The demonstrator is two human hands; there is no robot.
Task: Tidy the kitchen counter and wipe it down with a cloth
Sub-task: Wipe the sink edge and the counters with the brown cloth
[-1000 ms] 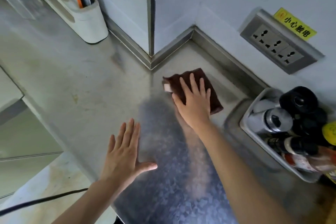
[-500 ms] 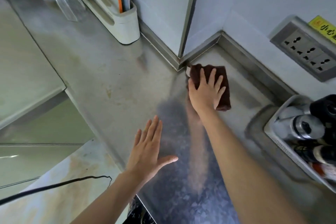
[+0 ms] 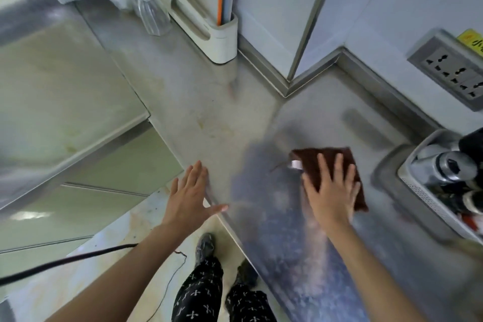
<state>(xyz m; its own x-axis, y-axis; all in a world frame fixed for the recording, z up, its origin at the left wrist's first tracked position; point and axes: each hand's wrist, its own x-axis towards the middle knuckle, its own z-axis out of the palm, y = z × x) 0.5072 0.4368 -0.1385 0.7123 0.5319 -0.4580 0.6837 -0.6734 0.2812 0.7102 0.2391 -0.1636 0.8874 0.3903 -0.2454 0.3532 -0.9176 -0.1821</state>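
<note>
A dark brown cloth [image 3: 313,162] with a small white tag lies flat on the steel counter [image 3: 183,102], well out from the wall corner. My right hand [image 3: 330,192] presses down on it with the fingers spread, covering its near half. My left hand [image 3: 189,195] rests open at the counter's front edge, fingers apart, holding nothing. The counter looks darker and mottled between and below the two hands.
A white basket [image 3: 423,198] of bottles and metal cans stands at the right. At the back are a white holder [image 3: 209,31] with boards, an upturned clear glass [image 3: 153,14] and a plastic-wrapped item. A wall socket strip [image 3: 452,73] is at the upper right. A black cable [image 3: 78,256] crosses the floor.
My right hand has dragged the cloth back from the wall corner toward me and to the right. My left hand has stayed open at the counter's edge.
</note>
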